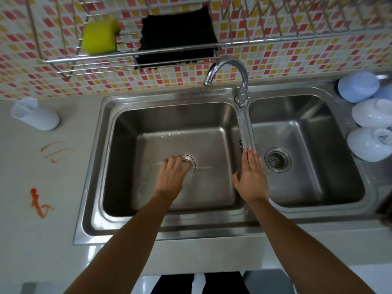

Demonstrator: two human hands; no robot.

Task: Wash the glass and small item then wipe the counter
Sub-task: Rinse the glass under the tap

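My left hand point(171, 175) reaches down into the left basin point(127, 177), its fingers curled over the top of a clear round glass point(191, 166) standing at the drain; only an arc of the rim shows past my fingers. My right hand point(250, 177) is flat with straight fingers, and the fingertips touch the end of the long faucet lever point(245, 128) between the two basins. No water shows at the spout point(209, 80). Orange smears point(57, 152) and an orange squiggle point(39, 203) mark the counter point(42, 240) on the left.
A wire rack on the tiled wall holds a yellow sponge point(99, 37) and a black cloth point(178, 37). A white cup point(35, 114) lies on the left counter. Upturned white bowls point(369, 143) stand right of the right basin point(307, 181).
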